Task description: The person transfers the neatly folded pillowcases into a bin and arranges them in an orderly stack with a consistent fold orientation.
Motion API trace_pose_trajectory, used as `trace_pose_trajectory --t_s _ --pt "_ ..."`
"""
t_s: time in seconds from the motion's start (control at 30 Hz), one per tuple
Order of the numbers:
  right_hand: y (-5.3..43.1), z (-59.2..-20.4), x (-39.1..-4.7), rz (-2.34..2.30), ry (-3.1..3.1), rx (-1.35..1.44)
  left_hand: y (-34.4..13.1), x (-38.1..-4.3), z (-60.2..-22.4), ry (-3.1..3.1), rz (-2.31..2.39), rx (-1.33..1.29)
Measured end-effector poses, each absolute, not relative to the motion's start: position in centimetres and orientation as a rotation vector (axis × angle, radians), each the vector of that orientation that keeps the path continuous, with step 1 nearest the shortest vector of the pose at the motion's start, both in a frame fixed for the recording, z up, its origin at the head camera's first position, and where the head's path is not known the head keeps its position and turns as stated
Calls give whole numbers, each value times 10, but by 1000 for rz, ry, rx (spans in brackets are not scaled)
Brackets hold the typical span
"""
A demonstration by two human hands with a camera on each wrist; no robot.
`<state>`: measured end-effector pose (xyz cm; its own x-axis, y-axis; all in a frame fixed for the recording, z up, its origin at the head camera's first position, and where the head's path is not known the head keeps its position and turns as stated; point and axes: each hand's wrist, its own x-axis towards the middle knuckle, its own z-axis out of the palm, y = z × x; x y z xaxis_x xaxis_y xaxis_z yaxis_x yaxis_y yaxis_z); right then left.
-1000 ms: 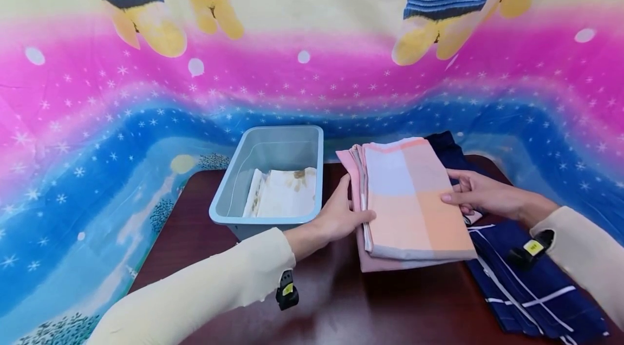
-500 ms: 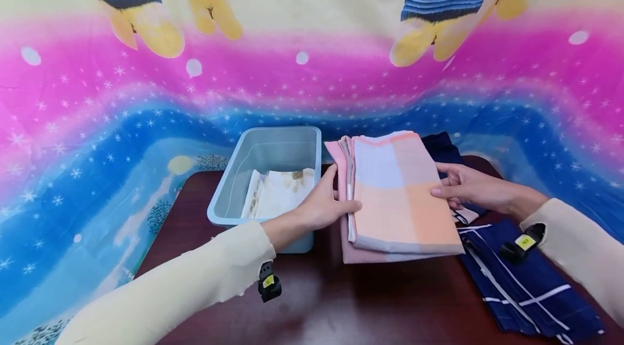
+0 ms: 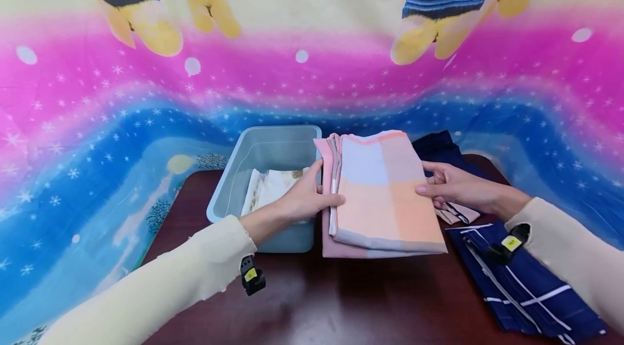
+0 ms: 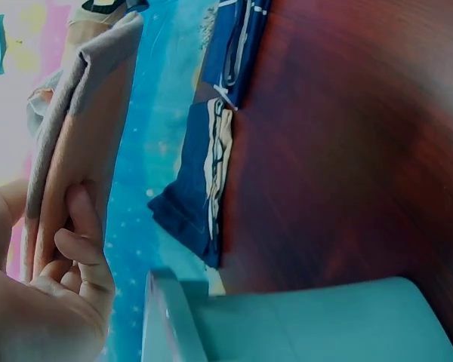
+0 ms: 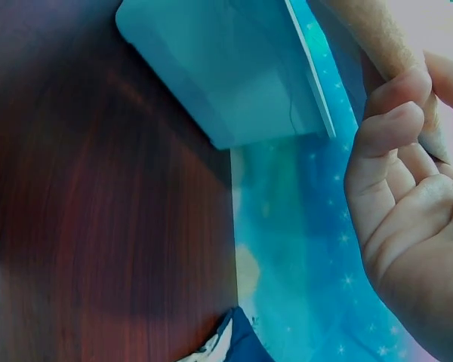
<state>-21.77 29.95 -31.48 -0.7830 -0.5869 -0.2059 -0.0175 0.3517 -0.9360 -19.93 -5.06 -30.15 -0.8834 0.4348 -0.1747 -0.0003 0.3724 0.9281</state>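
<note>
A folded checked cloth (image 3: 385, 193) in pink, peach and pale lavender is held up above the table between both hands. My left hand (image 3: 303, 199) pinches its left edge, thumb on the front face and fingers behind. On the opposite edge my right hand (image 3: 455, 185) pinches the cloth between thumb and curled fingers. The cloth's upper left corner overlaps the right rim of a grey-blue plastic bin (image 3: 287, 239). Inside the bin a folded white cloth (image 3: 275, 185) with brownish marks is partly hidden by my left hand. In the left wrist view the folded cloth (image 4: 75, 143) shows edge-on.
A folded navy cloth with white lines (image 3: 521, 285) lies at the right of the dark red-brown table (image 3: 361, 307). Behind it lies another dark navy cloth (image 3: 434, 147) with a pale striped edge, partly hidden. A printed curtain (image 3: 302, 85) hangs behind the table.
Both hands have carried the folded checked cloth leftward and slightly up, closer to the bin. The grip of each hand looks the same. The bin and navy cloths stay put.
</note>
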Motion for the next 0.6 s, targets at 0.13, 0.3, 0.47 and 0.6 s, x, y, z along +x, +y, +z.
trace_pose_trajectory --t_s 0.13,0.3,0.47,0.6 --pt "291 -316 -219 -1462 2095 -523 -61 -203 -300 2241 1512 385" --pt "279 -314 -219 -1444 2152 -488 -73 -204 -295 2253 1479 429" --pt "268 -315 -219 -1446 2170 -476 -83 -207 -293 2272 1446 457" --pt "261 -315 -221 -1454 2168 -489 -90 -210 -292 2262 1436 463"
